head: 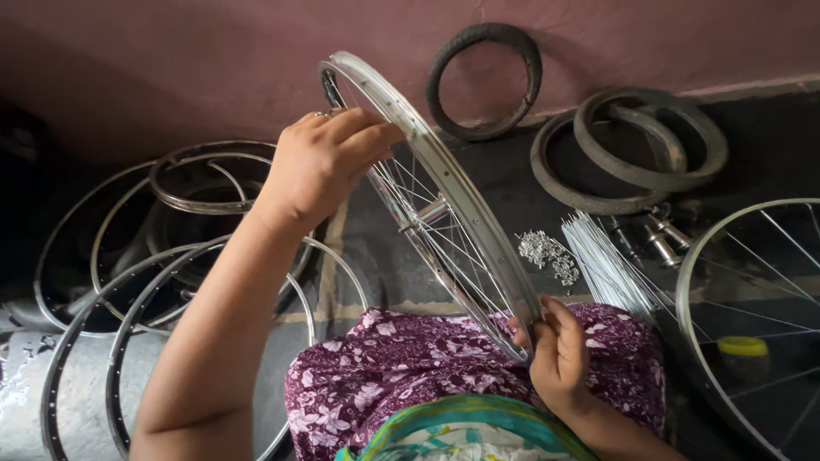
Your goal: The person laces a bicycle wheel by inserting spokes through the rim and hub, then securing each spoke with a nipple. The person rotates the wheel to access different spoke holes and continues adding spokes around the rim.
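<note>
**Wheel Held for Spoke Work**

I stand the spoked wheel rim [461, 201] tilted on my lap. My left hand [320, 162] curls closed over its upper edge; my right hand [557, 354] pinches the lower edge. Grip steady (loose spokes [608, 269] and nipples [548, 254] lie nearby).

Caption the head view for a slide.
Left hand and right hand hold a spoked bicycle wheel upright over a floral-clad lap, bare rims alongside.
</note>
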Tool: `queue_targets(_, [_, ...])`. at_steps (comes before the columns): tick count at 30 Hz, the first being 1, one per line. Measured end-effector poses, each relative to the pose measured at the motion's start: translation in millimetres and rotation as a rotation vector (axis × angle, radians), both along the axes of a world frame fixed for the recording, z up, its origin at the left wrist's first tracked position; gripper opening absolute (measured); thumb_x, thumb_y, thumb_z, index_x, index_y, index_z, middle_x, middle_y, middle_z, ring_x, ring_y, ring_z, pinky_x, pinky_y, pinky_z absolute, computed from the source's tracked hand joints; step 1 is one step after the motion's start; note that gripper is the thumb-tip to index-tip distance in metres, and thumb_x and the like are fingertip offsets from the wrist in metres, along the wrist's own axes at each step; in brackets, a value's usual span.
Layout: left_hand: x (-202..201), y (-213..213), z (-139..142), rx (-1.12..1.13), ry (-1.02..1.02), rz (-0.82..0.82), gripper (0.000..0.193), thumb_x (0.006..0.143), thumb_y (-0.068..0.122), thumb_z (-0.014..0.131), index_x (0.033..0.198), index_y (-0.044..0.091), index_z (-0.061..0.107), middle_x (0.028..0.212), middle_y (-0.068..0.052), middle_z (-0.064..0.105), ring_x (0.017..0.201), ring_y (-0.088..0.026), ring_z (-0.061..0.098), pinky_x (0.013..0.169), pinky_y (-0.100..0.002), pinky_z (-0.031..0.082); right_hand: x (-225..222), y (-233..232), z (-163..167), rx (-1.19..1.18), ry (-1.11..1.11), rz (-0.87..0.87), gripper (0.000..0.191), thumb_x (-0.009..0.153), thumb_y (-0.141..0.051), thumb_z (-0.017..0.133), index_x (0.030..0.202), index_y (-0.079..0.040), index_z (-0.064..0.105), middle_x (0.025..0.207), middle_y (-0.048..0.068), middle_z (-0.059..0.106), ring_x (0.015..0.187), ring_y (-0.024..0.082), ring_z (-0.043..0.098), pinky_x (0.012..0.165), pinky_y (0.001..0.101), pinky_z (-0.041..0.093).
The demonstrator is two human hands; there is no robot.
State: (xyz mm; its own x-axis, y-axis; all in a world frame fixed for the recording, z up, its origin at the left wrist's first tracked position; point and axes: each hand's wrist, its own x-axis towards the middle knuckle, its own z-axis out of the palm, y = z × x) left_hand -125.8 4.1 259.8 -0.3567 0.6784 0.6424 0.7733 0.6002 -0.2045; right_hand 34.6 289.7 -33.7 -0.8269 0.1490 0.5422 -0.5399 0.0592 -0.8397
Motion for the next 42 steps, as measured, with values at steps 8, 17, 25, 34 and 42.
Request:
queue_targets(8, [-19, 3, 7, -0.069, 0.099, -0.143, 0.031, 0.092, 0.017, 0.076, 0.123, 0.018, 0.073, 0.113, -0.001, 0.068, 0.093, -0.023, 0.069, 0.076, -0.039, 0.054, 1, 0, -3, -0.052, -0.022, 0.066, 0.041, 0.106, 0.004, 0.034, 0.147, 0.003, 0.038, 0.108, 0.016, 0.068, 0.084, 0.012, 0.062, 0.083, 0.0273, 0.056])
queue_targets(17, [-15, 11, 23, -0.266, 0.119, -0.072, 0.02, 0.096, 0.017, 0.066, 0.115, 0.019, 0.073, 0.106, 0.003, 0.07, 0.086, -0.019, 0.071, 0.069, -0.033, 0.059, 2, 1, -4, -0.047, 0.019, 0.11, 0.042, 0.107, 0.004, 0.033, 0.149, 0.001, 0.035, 0.111, 0.016, 0.067, 0.088, 0.012, 0.064, 0.084, 0.0278, 0.058])
queue_targets(25, [-18, 17, 24, -0.32, 0.091, -0.004, 0.024, 0.093, 0.025, 0.069, 0.115, 0.017, 0.072, 0.104, 0.0, 0.069, 0.087, -0.021, 0.071, 0.064, -0.035, 0.058, 3, -1, 1, -0.056, 0.013, 0.088, 0.04, 0.107, 0.004, 0.034, 0.147, 0.001, 0.038, 0.109, 0.015, 0.068, 0.088, 0.013, 0.066, 0.083, 0.0277, 0.058])
queue_targets(34, [-22, 11, 19, -0.247, 0.043, -0.02, 0.03, 0.092, 0.027, 0.073, 0.121, 0.018, 0.072, 0.105, 0.0, 0.069, 0.092, -0.024, 0.071, 0.071, -0.037, 0.059, 3, -1, 4, -0.038, 0.017, 0.085, 0.039, 0.108, 0.0, 0.035, 0.147, 0.002, 0.037, 0.107, 0.015, 0.067, 0.09, 0.012, 0.066, 0.082, 0.0269, 0.058])
queue_targets(42, [-23, 9, 21, -0.147, -0.028, -0.098, 0.028, 0.087, 0.027, 0.077, 0.112, 0.016, 0.075, 0.107, 0.001, 0.071, 0.095, -0.024, 0.071, 0.072, -0.038, 0.058, 2, 0, 5, -0.023, 0.017, 0.091, 0.04, 0.108, 0.002, 0.035, 0.148, 0.001, 0.037, 0.108, 0.014, 0.067, 0.088, 0.012, 0.065, 0.082, 0.0265, 0.058])
